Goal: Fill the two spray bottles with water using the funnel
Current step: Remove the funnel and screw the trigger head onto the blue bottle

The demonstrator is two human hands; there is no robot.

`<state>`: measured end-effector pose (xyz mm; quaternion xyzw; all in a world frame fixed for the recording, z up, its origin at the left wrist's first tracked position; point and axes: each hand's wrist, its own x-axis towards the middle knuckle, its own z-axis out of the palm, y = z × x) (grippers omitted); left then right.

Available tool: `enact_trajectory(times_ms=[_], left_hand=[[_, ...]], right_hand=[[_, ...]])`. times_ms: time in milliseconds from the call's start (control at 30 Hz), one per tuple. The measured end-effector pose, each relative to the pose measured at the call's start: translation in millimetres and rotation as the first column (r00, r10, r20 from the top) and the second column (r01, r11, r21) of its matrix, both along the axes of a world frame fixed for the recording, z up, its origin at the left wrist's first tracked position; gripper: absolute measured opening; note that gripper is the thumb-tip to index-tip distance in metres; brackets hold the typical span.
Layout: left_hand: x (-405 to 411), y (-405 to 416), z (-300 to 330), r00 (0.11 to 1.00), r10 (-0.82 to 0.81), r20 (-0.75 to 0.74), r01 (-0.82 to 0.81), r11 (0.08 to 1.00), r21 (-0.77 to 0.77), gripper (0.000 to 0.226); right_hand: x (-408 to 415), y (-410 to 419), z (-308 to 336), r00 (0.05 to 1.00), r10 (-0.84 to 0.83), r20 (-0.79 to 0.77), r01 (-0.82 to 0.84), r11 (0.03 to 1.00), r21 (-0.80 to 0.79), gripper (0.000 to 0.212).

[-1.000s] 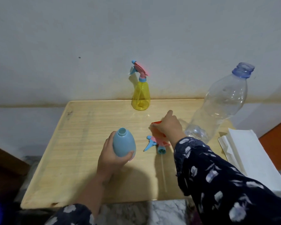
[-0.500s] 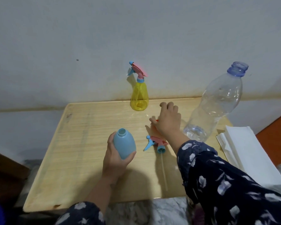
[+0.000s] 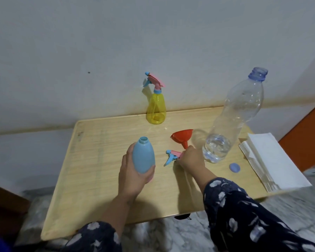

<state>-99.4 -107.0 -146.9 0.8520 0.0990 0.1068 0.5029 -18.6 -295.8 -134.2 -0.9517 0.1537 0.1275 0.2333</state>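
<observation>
No readable writing or brand can be made out on anything here; the clear water bottle point(image 3: 238, 113) carries no label.

Head view: the blue spray bottle point(image 3: 143, 157) is held upright by the left hand point(image 3: 133, 171), fingers wrapped round its lower body, its neck open and uncapped. The right hand point(image 3: 189, 159) is curled down at the stem of the orange funnel point(image 3: 183, 136), and the pink-and-blue spray head point(image 3: 173, 156) lies right against it; which of the two is actually gripped can't be told. The yellow spray bottle point(image 3: 156, 110) is stood at the back edge, by the wall point(image 3: 116, 42), trigger still on. The water bottle is parked near the right edge, a little water in the bottom, its blue cap point(image 3: 235, 167) beside it. A stack of white paper point(image 3: 273, 160) overhangs the right side. Plenty of bare wooden surface point(image 3: 91, 160) is left on the left.
</observation>
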Motion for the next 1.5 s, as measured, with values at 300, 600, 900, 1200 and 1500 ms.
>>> enact_trajectory(times_ms=[300,600,900,1200,1500], left_hand=[[-11.2,32.2,18.5,0.989,-0.078,-0.127,0.094,0.988,0.121,0.087],[-21.2,42.3,33.5,0.978,-0.160,-0.135,0.178,0.976,0.127,0.086],[-17.2,48.0,40.5,0.975,-0.194,-0.109,0.198,0.980,0.031,0.088],[-7.3,47.5,50.6,0.974,-0.216,-0.069,0.212,0.976,-0.059,0.085],[10.2,35.0,68.1,0.974,-0.226,-0.027,0.219,0.963,-0.159,0.083]], right_hand=[[14.7,30.7,105.6,0.986,-0.146,-0.075,0.144,0.550,0.823,0.044],[23.6,63.0,173.7,0.854,-0.381,0.355,-0.138,0.491,0.860,0.025],[14.7,83.9,175.2,0.790,-0.395,0.469,-0.227,0.522,0.822,0.027],[5.2,90.6,175.8,0.796,-0.302,0.524,-0.269,0.600,0.754,0.026],[-15.2,105.4,142.9,0.891,-0.088,0.445,-0.305,0.611,0.730,0.034]])
